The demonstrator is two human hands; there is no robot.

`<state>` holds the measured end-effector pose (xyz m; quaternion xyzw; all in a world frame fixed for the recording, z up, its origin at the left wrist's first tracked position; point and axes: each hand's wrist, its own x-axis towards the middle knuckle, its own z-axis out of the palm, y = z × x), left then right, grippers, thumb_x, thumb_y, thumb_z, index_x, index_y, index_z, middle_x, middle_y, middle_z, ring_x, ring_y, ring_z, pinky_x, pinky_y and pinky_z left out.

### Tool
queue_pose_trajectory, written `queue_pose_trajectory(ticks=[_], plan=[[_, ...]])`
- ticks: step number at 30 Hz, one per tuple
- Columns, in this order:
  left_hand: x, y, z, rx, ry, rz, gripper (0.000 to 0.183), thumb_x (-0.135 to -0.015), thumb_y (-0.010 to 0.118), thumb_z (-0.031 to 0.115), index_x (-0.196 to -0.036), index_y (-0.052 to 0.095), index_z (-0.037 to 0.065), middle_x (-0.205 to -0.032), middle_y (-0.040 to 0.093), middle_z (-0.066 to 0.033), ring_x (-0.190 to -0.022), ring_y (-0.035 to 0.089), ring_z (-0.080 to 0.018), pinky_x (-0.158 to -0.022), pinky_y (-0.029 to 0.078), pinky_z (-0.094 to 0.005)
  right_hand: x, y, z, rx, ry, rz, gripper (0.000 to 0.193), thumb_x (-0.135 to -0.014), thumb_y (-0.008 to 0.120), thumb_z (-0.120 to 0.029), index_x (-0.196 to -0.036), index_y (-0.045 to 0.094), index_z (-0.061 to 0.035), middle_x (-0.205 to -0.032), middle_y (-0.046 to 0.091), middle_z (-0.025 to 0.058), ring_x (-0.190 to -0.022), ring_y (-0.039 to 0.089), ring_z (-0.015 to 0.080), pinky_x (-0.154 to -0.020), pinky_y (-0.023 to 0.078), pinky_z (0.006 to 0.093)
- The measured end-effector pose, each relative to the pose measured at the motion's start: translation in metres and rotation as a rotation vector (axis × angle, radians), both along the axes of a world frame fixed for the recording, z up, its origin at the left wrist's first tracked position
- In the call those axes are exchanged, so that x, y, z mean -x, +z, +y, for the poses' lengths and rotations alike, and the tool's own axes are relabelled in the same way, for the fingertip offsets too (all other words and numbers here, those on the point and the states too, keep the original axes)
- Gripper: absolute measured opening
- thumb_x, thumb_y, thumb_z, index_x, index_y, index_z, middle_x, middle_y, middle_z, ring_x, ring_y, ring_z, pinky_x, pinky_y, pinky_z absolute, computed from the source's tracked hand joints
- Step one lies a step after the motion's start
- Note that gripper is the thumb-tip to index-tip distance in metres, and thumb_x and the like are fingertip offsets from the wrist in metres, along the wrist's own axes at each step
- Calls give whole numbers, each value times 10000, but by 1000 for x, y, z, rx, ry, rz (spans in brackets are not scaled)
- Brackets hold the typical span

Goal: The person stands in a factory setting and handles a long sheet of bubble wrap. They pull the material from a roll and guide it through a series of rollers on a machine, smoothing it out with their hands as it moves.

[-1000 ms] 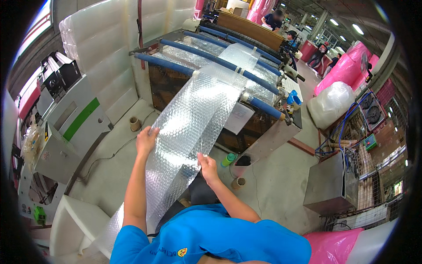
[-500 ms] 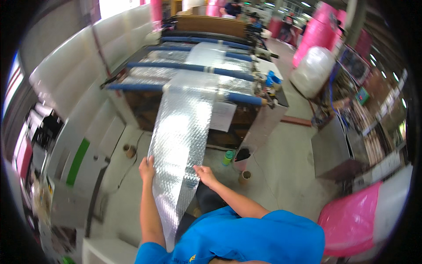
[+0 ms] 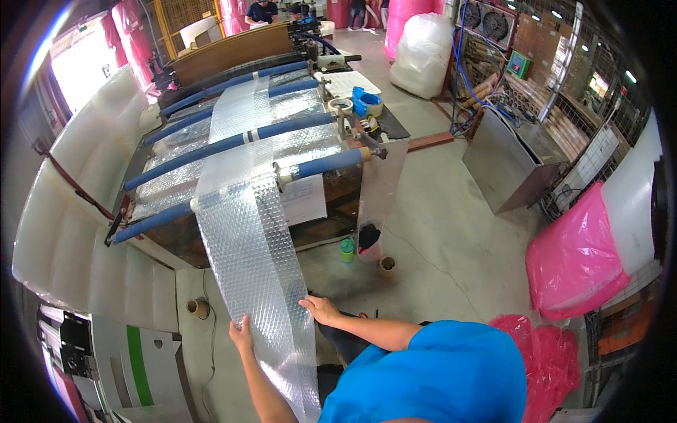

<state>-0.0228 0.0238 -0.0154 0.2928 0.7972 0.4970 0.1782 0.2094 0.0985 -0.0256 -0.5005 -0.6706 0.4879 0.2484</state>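
Observation:
A long strip of shiny, silvery bubble wrap [image 3: 243, 247] runs down from the blue rollers [image 3: 317, 163] of a machine toward my body. My left hand [image 3: 241, 333] is closed on the strip's left edge. On the right edge, slightly farther from me, my right hand [image 3: 321, 309] pinches the film with thumb and fingers. Between my hands the strip lies fairly flat, and a lengthwise band along its right side looks folded or doubled. Its lower end passes out of the picture beside my blue shirt [image 3: 437, 374].
On the machine's right-hand top lie tape rolls [image 3: 340, 106] and a blue tape dispenser [image 3: 365, 102]. Below stand a green bottle [image 3: 347, 250], a bin [image 3: 369, 240] and cardboard tubes [image 3: 198, 308]. Pink-wrapped rolls [image 3: 578, 254] stand at right, a grey-white cabinet [image 3: 159, 366] at left. A co-worker [image 3: 262, 13] is beyond the machine.
The view has swung, so the machine sits farther left. Both hands still hold the strip's edges and appear lower in the picture; the strip now slants the other way, down to the right.

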Motion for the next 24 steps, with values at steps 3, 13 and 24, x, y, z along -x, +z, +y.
queue_pose_trajectory(ticks=[3, 13, 24], plan=[[7, -12, 5, 28, -79, -71, 336, -735, 632, 233, -901, 518, -36, -768, 561, -60, -672, 499, -133, -618, 411, -262, 0, -4, 8, 18, 15, -11, 447, -816, 394, -464, -930, 535, -55, -818, 568, 195, -814, 527, 374, -684, 410, 423], [17, -41, 19, 30, -137, -80, 299, -753, 609, 220, -886, 519, -33, -773, 559, -69, -693, 498, -145, -638, 410, -275, 6, -24, 29, 55, 13, -56, 437, -817, 394, -464, -914, 546, -65, -803, 567, 202, -791, 523, 392, -663, 413, 434], [17, -8, 45, 151, -106, -7, 424, -744, 607, 273, -974, 491, -65, -847, 562, -152, -756, 522, -196, -683, 414, -301, 23, -32, 43, -85, -142, 74, 452, -820, 444, -422, -680, 512, 3, -567, 526, 137, -539, 530, 262, -531, 407, 348]])
